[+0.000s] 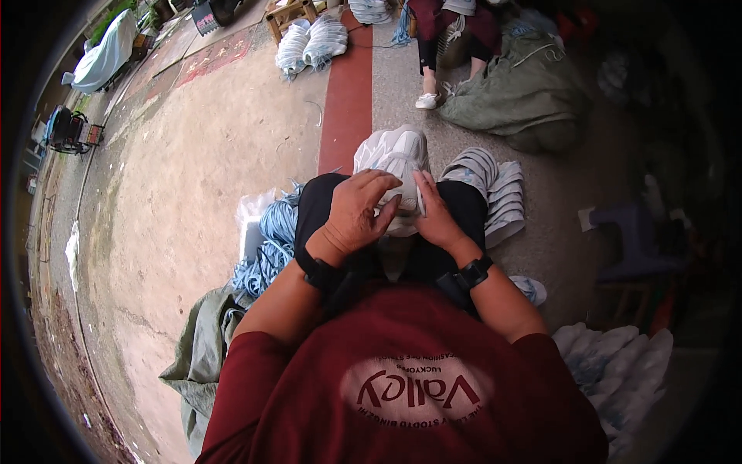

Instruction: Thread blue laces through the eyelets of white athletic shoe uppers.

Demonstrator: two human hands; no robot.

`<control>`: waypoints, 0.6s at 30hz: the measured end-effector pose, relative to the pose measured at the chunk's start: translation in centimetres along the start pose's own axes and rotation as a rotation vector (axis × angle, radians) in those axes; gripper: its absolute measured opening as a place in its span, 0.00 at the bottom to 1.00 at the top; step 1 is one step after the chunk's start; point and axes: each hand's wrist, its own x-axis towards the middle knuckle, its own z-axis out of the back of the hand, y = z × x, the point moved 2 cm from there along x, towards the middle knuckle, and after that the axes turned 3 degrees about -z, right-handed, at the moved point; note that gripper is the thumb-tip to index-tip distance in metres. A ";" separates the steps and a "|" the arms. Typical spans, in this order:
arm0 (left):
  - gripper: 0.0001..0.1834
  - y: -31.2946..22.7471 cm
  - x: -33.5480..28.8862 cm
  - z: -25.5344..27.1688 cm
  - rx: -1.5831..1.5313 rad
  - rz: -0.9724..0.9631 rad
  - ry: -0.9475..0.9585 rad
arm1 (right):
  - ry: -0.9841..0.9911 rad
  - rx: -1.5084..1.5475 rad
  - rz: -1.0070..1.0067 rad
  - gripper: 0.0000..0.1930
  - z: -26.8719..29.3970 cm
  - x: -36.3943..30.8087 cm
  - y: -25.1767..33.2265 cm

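Between my knees stands a stack of white shoe uppers (393, 147), nested one over another, the mesh toe ends pointing away from me. My left hand (357, 207) is at the near left side of the stack, its fingers bent over toward the right and its thumb apart from them. Against the right side of the top upper lie the fairly straight fingers of my right hand (437, 216); its thumb is not clearly visible. Whether a lace is between the fingers is too small to tell. By my left thigh lies a bundle of light blue laces (270, 251).
More stacked uppers (506, 203) lie beside my right knee. A grey-green sack (202, 348) is at my left, and white uppers (618, 371) lie at my lower right. Ahead, another person's legs (427, 69) show beside a large green sack (518, 97). A purple stool (630, 240) stands right.
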 end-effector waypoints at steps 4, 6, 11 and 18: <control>0.26 4.6 0.3 -3.4 0.170 0.118 -0.055 | 0.024 0.123 0.033 0.40 0.3 1.5 1.4; 0.25 4.2 -1.1 -4.7 0.110 0.263 -0.120 | -0.004 0.027 0.085 0.39 0.8 1.8 1.7; 0.25 4.7 -1.5 -5.8 0.076 0.357 -0.079 | 0.150 0.443 -0.186 0.35 2.7 3.7 -1.2; 0.31 4.3 -5.4 -7.4 0.041 0.262 -0.211 | 0.000 -0.097 0.059 0.39 -1.7 0.3 -1.9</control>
